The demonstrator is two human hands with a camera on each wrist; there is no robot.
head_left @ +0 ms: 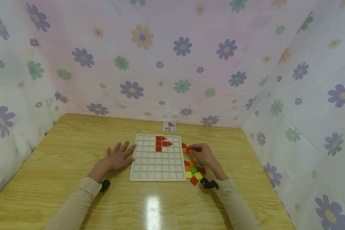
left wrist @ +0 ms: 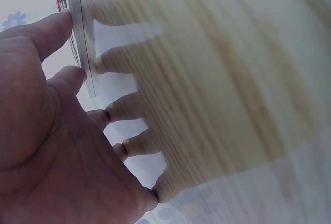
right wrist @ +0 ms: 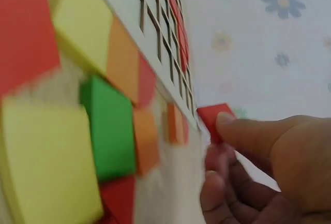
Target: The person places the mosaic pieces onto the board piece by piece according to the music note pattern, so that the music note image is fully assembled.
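Nearest, over the front part of the counter: light sleeves, with black wrist devices at both cuffs. Next, right of the counter's middle, loose tiles in a cluster: a red tile nearest the front, then two yellow tiles, a green tile, and orange and red ones behind. Just left of that cluster, about midway between the counter's left and right edges, a pale grid board, flat. Against the board's left edge, touching with thumb and forefinger, the left hand, released, fingers spread. Just beyond the board's right edge, the right hand, grasping a red piece between thumb and fingers, near an orange tile and a curved red one. In the board's far rows, six red shapes, four square and two pointed. Near the counter's far edge, a small printed card. Farthest, beyond that edge, a flowered curtain.
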